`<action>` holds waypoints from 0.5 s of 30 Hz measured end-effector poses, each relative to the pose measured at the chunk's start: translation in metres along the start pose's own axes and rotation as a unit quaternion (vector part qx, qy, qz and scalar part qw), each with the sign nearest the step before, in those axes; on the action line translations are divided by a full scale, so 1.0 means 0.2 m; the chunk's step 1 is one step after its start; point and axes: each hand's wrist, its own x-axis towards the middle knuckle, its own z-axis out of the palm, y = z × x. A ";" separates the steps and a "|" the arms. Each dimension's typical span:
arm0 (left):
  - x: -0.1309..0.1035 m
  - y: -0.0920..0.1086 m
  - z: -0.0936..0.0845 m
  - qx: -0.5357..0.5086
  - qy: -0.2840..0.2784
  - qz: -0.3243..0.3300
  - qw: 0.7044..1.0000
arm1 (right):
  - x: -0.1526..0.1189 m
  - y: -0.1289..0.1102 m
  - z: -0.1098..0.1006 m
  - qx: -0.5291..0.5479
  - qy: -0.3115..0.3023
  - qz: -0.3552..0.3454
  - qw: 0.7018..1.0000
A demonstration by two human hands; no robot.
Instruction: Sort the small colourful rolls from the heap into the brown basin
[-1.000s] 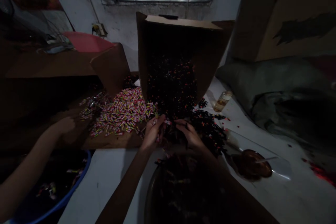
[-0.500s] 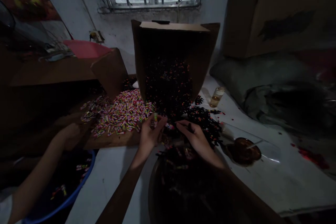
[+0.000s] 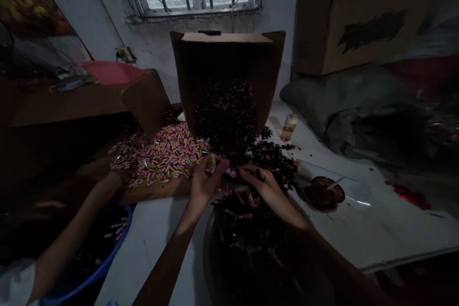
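Note:
My left hand [image 3: 206,179] is closed on small wrapped tubes with pink, white and yellow-green labels, one of them upright between the fingers. Close to its right, my right hand [image 3: 263,186] pinches a small black piece beside the end of a labelled tube [image 3: 231,172]. Behind my left hand spreads a heap of labelled tubes [image 3: 172,150]. A cardboard box [image 3: 272,76] lies open toward me, with many black pieces with orange tips [image 3: 229,114] in it and spilling out to the right. Below both hands stands a large dark basin [image 3: 210,248] holding labelled tubes and black pieces.
Another person's arm [image 3: 77,220] reaches over a blue basin [image 3: 125,234] at the left. On the right are a small glass bottle [image 3: 289,128], a dish of brown liquid [image 3: 327,191] on plastic, red bits [image 3: 412,196] and a grey sack [image 3: 322,100].
The view has shifted slightly to the right. The other person's hand has moved up toward the tube heap. My hands keep nearly the same pose.

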 end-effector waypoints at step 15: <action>-0.10 -0.01 0.03 0.087 -0.004 0.051 0.995 | -0.15 -0.05 -0.04 -0.040 -0.003 0.006 0.999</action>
